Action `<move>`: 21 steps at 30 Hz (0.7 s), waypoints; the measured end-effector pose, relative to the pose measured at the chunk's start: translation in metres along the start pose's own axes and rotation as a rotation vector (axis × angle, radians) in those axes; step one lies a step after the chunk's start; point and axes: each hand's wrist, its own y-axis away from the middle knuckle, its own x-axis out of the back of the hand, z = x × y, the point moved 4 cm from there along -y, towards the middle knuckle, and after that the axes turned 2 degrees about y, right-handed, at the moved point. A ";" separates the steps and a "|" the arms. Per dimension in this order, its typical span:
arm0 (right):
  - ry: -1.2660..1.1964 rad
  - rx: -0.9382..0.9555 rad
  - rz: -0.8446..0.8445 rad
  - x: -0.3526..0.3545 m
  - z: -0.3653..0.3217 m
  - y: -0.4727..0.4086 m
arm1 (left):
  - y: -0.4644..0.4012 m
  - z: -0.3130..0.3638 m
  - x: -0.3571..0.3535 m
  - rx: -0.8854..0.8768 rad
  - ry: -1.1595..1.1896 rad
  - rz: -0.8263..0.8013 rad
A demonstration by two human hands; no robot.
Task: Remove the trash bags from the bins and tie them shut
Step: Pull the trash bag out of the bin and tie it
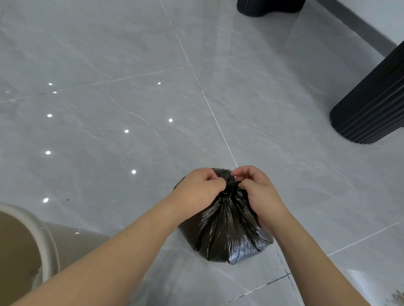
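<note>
- Your black trash bag [223, 231] sits on the tiled floor [108, 58] directly below your two hands, with its gathered neck [229, 188] rising up between them.
- Your left hand [198, 191] is on the left side of the neck and your right hand [257, 193] on the right side, both at the very top of the bag.
- The bag is thin, glossy black plastic, pleated into tight creases that fan down from the neck to a rounded, bulging body (the lower right corner catches a grey sheen).
- The floor is polished pale grey tile with faint marble veining and thin grout lines; small round lights reflect in it at the left.
- A cream bin [33, 238] with a smooth rolled rim stands at the lower left, just beside your left forearm.
- Two dark ribbed objects stand well apart from the bag: one [381, 97] at the right, one [270, 4] at the top edge.
- Your left grip is curled closed around the twisted neck.
- Your right grip pinches the plastic at the neck, fingers bent, thumb and fingertips together on it.
</note>
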 end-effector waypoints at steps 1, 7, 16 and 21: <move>0.005 0.010 0.005 -0.001 0.000 -0.001 | 0.000 0.001 0.000 0.036 0.093 0.018; 0.133 0.080 0.088 0.004 0.003 -0.010 | -0.001 0.002 0.004 0.126 0.278 0.088; 0.249 0.238 0.168 0.006 -0.008 -0.001 | -0.005 -0.010 0.023 0.133 -0.111 0.169; 0.282 0.275 0.248 0.014 -0.015 0.004 | -0.005 -0.017 0.034 0.185 -0.205 0.207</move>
